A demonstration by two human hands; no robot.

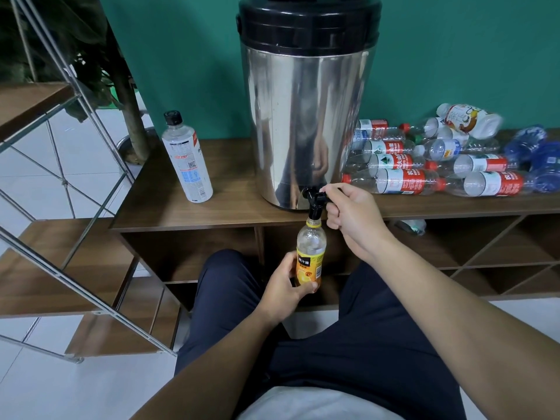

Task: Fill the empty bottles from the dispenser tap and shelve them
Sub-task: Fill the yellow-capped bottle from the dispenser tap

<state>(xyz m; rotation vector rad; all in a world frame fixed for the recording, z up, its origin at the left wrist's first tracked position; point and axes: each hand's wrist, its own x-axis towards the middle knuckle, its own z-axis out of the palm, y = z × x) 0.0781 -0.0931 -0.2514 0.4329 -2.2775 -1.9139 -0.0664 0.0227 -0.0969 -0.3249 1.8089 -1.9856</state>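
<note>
Ahead of me the wall (181, 71) is painted flat teal. The floor (60, 389) is pale glossy tile, catching soft, even light. A low wooden cabinet (169, 213) runs along the wall, with open cubbies beneath and diagonal dividers on the right. To my left stand wooden steps (100, 301) with metal rails (75, 280), and behind them a dark-leaved plant (127, 98).
</note>
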